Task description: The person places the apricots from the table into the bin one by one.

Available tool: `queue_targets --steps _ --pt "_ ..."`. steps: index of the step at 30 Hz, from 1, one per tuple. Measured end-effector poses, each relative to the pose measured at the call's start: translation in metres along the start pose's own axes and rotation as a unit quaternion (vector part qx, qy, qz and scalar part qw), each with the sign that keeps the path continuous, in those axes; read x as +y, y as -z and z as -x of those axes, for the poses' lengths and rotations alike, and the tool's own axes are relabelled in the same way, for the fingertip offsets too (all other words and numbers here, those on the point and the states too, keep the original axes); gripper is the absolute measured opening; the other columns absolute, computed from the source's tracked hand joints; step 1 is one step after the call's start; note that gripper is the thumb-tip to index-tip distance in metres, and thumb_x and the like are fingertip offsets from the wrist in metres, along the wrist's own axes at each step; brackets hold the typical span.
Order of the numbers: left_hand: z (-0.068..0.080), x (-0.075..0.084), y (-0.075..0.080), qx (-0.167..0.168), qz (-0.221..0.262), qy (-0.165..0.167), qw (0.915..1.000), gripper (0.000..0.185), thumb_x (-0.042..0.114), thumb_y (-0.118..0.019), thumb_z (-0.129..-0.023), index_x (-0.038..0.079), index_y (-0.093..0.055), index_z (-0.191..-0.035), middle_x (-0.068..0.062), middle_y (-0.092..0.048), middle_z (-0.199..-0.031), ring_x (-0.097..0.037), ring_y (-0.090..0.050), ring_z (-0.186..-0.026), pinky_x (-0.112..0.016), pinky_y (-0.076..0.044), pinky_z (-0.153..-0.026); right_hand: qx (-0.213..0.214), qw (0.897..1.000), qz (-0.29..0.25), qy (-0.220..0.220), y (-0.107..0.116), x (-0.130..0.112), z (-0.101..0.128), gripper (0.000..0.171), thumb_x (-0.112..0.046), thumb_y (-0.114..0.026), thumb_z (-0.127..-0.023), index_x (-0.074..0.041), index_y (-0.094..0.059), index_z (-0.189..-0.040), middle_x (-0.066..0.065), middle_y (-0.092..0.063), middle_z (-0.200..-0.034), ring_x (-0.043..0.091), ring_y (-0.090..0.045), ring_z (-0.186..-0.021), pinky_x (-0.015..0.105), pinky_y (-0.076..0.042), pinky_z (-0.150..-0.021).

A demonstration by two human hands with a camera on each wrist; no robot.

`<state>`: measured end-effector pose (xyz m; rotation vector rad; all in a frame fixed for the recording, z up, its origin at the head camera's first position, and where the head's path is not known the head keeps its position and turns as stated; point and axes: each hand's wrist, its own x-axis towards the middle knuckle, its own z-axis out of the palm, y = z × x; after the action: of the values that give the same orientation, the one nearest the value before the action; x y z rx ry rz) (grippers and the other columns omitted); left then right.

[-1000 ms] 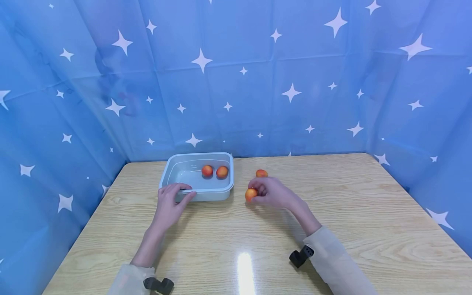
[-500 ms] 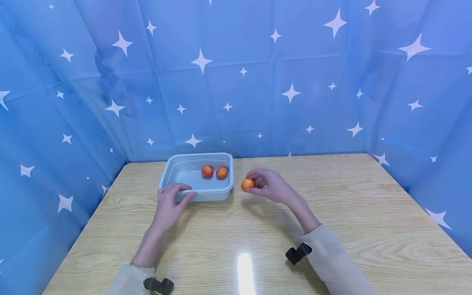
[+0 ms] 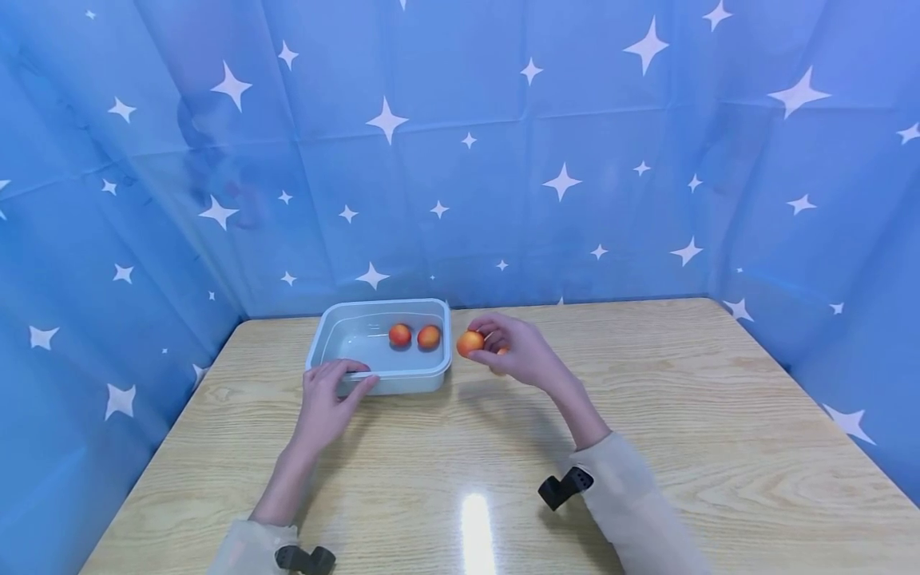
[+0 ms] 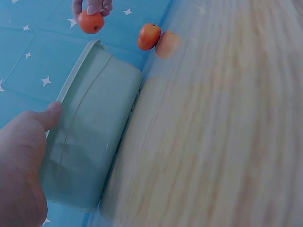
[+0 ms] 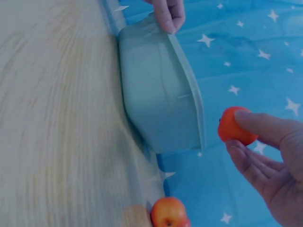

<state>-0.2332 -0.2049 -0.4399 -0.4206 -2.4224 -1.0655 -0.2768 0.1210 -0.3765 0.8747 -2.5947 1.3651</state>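
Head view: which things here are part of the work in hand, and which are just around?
In the work:
right hand pinching an orange fruit
left hand holding the tub rim
two fruits in the tub
fruit on the table

Just around:
wooden table
starred blue backdrop

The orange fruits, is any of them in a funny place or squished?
Nothing looks squished. Two fruits sit in the pale tub, the right hand holds one fruit just beside its rim, and another lies on the table behind that hand. The left hand holds the tub's near edge.
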Motion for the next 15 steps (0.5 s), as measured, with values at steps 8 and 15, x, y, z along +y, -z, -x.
queue_targets --steps 8,15 --pt "0.0 0.0 0.0 -0.003 0.0 0.0 1.0 0.021 0.027 -0.076 -0.092 0.01 -0.069 -0.103 -0.005 -0.071 -0.103 -0.028 -0.061 -0.107 -0.049 -0.023 -0.104 0.026 0.999 -0.034 0.03 -0.013 -0.007 -0.007 0.037 -0.009 -0.081 -0.086 -0.004 -0.066 -0.119 0.01 -0.069 -0.108 0.02 -0.068 -0.086 0.036 -0.056 -0.078" --pt "0.0 -0.003 -0.001 0.002 -0.001 -0.008 1.0 0.021 0.025 -0.077 -0.092 0.008 -0.07 -0.102 -0.005 -0.071 -0.102 -0.028 -0.062 -0.106 -0.049 -0.024 -0.103 0.031 0.997 -0.05 0.056 -0.027 -0.009 -0.01 0.036 -0.007 -0.081 -0.086 -0.001 -0.066 -0.117 0.011 -0.069 -0.106 0.019 -0.068 -0.084 0.031 -0.057 -0.075"
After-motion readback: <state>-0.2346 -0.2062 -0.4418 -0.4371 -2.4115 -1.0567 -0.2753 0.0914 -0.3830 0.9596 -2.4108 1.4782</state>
